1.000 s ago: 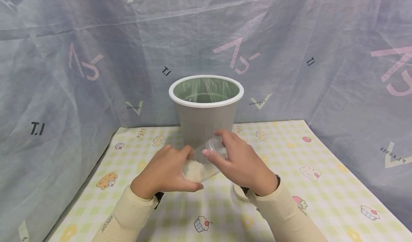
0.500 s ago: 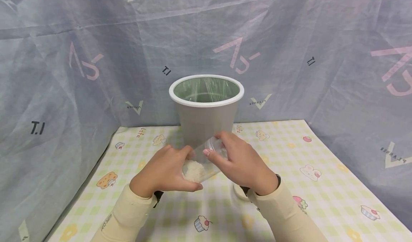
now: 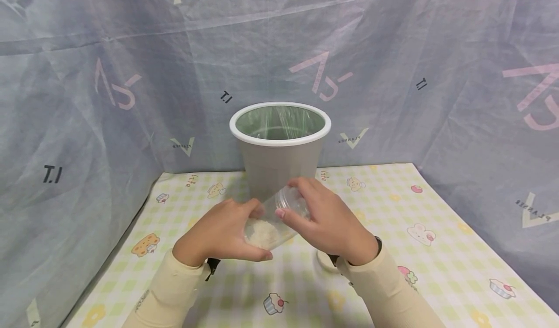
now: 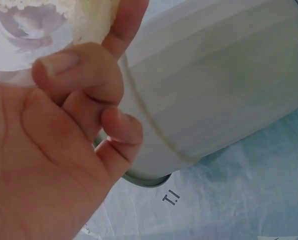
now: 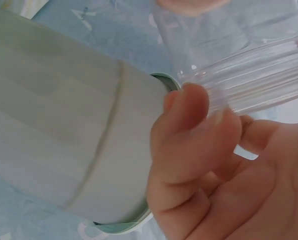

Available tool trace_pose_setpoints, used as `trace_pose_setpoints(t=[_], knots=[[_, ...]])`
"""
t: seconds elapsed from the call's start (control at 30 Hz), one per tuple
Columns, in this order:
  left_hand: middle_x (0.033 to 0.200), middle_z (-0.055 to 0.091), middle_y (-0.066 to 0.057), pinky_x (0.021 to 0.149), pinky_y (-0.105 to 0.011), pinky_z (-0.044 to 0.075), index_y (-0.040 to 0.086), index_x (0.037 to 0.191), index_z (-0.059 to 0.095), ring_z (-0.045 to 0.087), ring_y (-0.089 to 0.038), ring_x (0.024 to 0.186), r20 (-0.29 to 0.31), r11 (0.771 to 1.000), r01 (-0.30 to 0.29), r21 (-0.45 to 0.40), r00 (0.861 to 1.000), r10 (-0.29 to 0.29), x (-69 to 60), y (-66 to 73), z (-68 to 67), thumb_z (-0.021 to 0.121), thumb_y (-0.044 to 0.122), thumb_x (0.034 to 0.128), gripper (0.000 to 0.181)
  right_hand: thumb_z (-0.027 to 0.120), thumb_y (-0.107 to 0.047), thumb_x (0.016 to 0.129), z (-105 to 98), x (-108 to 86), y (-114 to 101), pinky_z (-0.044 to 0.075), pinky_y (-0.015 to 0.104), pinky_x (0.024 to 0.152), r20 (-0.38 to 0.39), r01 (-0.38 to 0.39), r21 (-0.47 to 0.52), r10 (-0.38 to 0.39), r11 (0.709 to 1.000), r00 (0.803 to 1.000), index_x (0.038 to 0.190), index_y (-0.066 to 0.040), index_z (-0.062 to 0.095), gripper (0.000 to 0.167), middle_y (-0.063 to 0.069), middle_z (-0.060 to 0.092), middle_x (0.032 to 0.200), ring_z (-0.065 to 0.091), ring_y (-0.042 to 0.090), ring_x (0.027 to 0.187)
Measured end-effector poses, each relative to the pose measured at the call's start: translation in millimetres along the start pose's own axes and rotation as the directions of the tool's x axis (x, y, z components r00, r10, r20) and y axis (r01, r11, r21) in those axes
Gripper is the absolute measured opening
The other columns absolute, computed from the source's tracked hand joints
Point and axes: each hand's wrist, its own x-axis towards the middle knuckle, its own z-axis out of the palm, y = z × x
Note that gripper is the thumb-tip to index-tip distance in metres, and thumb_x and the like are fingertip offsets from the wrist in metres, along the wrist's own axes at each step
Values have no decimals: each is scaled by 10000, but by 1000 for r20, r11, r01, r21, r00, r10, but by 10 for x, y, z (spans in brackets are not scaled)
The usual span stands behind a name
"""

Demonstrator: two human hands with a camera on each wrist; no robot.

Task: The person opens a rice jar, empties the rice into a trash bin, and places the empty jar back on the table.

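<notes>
Between the two hands a clear plastic jar lies tilted, its threaded mouth toward the upper right and white grains gathered at its lower left end. My left hand grips the base end, thumb below and fingers above. Around the threaded end my right hand holds with thumb and fingers. In the left wrist view the grains show above curled fingers. The right wrist view has the clear ridged jar neck beside bent fingers.
A grey bin with a white rim and a clear liner stands behind the jar, against the hanging grey-blue cloth. A round pale lid lies on the checkered tablecloth, partly hidden by the right wrist.
The jar's base end and my left hand have shifted slightly left, and the grains have spread a little. My right hand has barely moved, still holding the threaded end.
</notes>
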Motion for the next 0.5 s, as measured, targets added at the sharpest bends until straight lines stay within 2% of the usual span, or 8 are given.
trace_pose_setpoints(t=[0.23,0.5], knots=[[932,716,103,710,-232,539,217,1080,655,642,3,767,18,998,-21,-60,1000,23,-16,-26,-26,880,619,618,653,590,-572,991,-22,24,7,521,349,880,-15,106,18,-106,994,994,1378,-301,522,477,-94,582,1205,572,90,1023],[975,711,138,755,-249,549,248,1102,655,662,-10,860,58,995,-7,-104,998,13,-21,-23,-58,885,606,619,643,637,-498,984,-44,23,43,512,340,906,-18,198,52,-197,979,980,1402,-293,522,479,-101,567,1251,576,90,1031]])
